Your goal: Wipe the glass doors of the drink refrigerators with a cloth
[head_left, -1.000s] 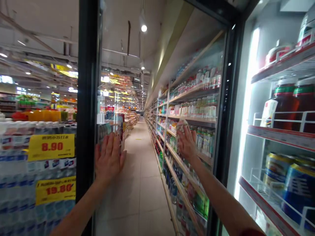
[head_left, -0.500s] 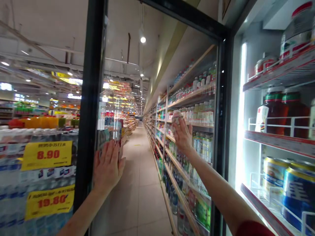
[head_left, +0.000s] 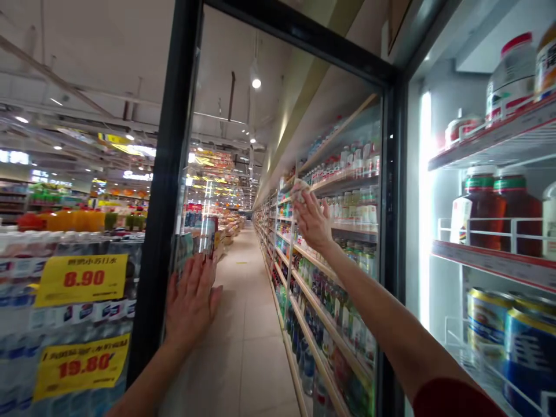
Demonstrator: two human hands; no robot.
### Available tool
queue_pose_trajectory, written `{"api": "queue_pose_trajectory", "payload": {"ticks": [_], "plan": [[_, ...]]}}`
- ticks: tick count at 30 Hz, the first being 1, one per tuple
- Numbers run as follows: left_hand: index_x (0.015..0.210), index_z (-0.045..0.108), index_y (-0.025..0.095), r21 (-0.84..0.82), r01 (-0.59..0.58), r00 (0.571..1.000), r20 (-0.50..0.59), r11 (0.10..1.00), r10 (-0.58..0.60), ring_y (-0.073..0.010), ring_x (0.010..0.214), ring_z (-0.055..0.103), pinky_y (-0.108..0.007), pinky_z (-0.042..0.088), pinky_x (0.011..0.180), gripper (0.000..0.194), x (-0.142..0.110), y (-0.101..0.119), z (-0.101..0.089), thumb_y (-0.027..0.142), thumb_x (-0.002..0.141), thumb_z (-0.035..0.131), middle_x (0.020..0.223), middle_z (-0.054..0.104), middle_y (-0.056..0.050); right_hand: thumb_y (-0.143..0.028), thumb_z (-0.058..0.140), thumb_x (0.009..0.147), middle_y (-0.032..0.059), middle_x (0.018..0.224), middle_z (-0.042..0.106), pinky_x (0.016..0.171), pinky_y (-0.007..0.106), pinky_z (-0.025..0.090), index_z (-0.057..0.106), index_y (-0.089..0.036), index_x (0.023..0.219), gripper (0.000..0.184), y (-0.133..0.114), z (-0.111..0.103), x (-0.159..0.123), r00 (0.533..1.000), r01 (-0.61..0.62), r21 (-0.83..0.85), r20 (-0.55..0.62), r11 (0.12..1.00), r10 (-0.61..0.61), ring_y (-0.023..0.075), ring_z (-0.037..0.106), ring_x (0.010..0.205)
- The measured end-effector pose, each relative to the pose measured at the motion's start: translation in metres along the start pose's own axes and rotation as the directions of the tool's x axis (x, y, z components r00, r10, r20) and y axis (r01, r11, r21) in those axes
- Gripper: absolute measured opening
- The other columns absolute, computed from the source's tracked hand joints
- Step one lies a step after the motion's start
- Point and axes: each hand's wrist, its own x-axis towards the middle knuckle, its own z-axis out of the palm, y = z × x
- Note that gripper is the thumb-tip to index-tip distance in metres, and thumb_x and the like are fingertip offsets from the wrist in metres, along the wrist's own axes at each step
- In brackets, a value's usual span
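Observation:
A black-framed glass cooler door (head_left: 234, 324) stands swung open in front of me. My left hand (head_left: 191, 301) lies flat on the glass near the frame's left upright, fingers stretched out and holding nothing. Higher up and further right, my right hand (head_left: 313, 220) presses a crumpled pale cloth (head_left: 299, 190) against the pane. The cloth sits under its fingertips, and most of it is hidden by the fingers.
To the right is the lit cooler, with dark bottles (head_left: 482, 200), blue cans (head_left: 530, 353) and wire-railed shelves (head_left: 499, 263). Packed bottles with yellow price signs (head_left: 81, 280) stand at left. An aisle and shelving show in the glass.
My right hand has slid the cloth upward and to the left across the glass. My left hand stays flat near the same spot. The view has tilted up slightly.

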Motion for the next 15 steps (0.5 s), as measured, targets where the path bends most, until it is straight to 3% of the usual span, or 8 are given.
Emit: {"api": "queue_pose_trajectory", "payload": {"ticks": [2,4,6,7,9,12,13,15], "plan": [[0.140,0.012,0.021,0.011,0.002,1.000,-0.004,1.000,-0.001,-0.0254,0.133,0.023,-0.049,0.017,0.108,0.068,0.000,0.000,-0.002,0.028,0.082,0.048,0.144,0.026,-0.011,-0.031,0.036,0.084,-0.0014,0.145,0.029,0.109,0.044,0.018,0.043,-0.031,0.127,0.044,0.029,-0.009,-0.009,0.970,-0.238,-0.011,-0.050,0.971,0.238,0.0161,0.023,0.133],[0.141,0.012,0.021,0.021,-0.002,1.000,-0.008,1.000,0.002,-0.0253,0.134,0.023,-0.049,0.018,0.108,0.069,0.001,0.001,-0.004,0.028,0.082,0.048,0.144,0.026,-0.012,-0.028,0.029,0.085,0.0079,0.146,0.024,0.104,0.056,0.019,0.038,-0.023,0.132,0.048,0.061,-0.017,-0.011,0.898,-0.422,0.000,-0.135,0.907,0.418,0.0236,0.024,0.133],[0.141,0.012,0.020,0.022,-0.005,1.000,-0.018,1.000,0.005,-0.0254,0.133,0.023,-0.049,0.018,0.107,0.070,0.002,0.002,-0.005,0.028,0.082,0.049,0.144,0.026,-0.012,-0.028,0.027,0.086,0.0116,0.146,0.022,0.101,0.061,0.020,0.036,-0.020,0.133,0.049,0.071,-0.018,-0.004,0.842,-0.513,0.023,-0.182,0.858,0.508,0.0273,0.025,0.132],[0.140,0.012,0.021,0.020,-0.004,1.000,-0.025,1.000,0.004,-0.0254,0.133,0.023,-0.049,0.018,0.107,0.069,0.002,0.003,-0.004,0.028,0.082,0.048,0.144,0.025,-0.011,-0.028,0.027,0.086,0.0111,0.146,0.023,0.101,0.060,0.021,0.037,-0.021,0.132,0.048,0.063,-0.016,0.002,0.842,-0.510,0.034,-0.185,0.859,0.507,0.0274,0.025,0.132],[0.140,0.013,0.022,0.010,-0.003,0.999,-0.032,1.000,0.004,-0.0255,0.133,0.024,-0.049,0.018,0.107,0.069,0.002,0.003,-0.003,0.028,0.082,0.048,0.145,0.025,-0.011,-0.030,0.030,0.087,0.0081,0.145,0.026,0.104,0.056,0.022,0.039,-0.023,0.131,0.046,0.024,-0.007,0.011,0.898,-0.405,0.051,-0.165,0.913,0.408,0.0253,0.023,0.133],[0.140,0.012,0.022,-0.005,-0.005,1.000,-0.020,1.000,0.005,-0.0258,0.133,0.023,-0.049,0.016,0.108,0.069,0.000,0.002,-0.001,0.028,0.082,0.049,0.145,0.025,-0.011,-0.029,0.031,0.088,0.0033,0.144,0.031,0.107,0.051,0.019,0.039,-0.027,0.131,0.044,-0.052,0.009,0.015,0.994,-0.022,0.047,-0.105,0.999,0.027,0.0204,0.020,0.135],[0.141,0.012,0.021,-0.007,-0.006,1.000,-0.012,1.000,0.006,-0.0260,0.134,0.022,-0.048,0.016,0.108,0.069,0.000,0.000,-0.001,0.029,0.082,0.048,0.145,0.025,-0.011,-0.030,0.033,0.088,0.0005,0.143,0.032,0.109,0.048,0.017,0.039,-0.030,0.130,0.043,-0.070,0.012,0.014,0.992,0.116,0.050,-0.057,0.992,-0.113,0.0183,0.019,0.135],[0.140,0.013,0.022,-0.001,-0.013,1.000,0.008,1.000,0.013,-0.0255,0.133,0.024,-0.048,0.016,0.108,0.068,0.002,-0.003,-0.007,0.029,0.083,0.047,0.144,0.026,-0.011,-0.031,0.037,0.087,-0.0043,0.142,0.035,0.111,0.044,0.013,0.040,-0.035,0.129,0.042,-0.083,0.013,0.011,0.976,0.218,0.064,-0.012,0.974,-0.218,0.0148,0.021,0.135]]}}
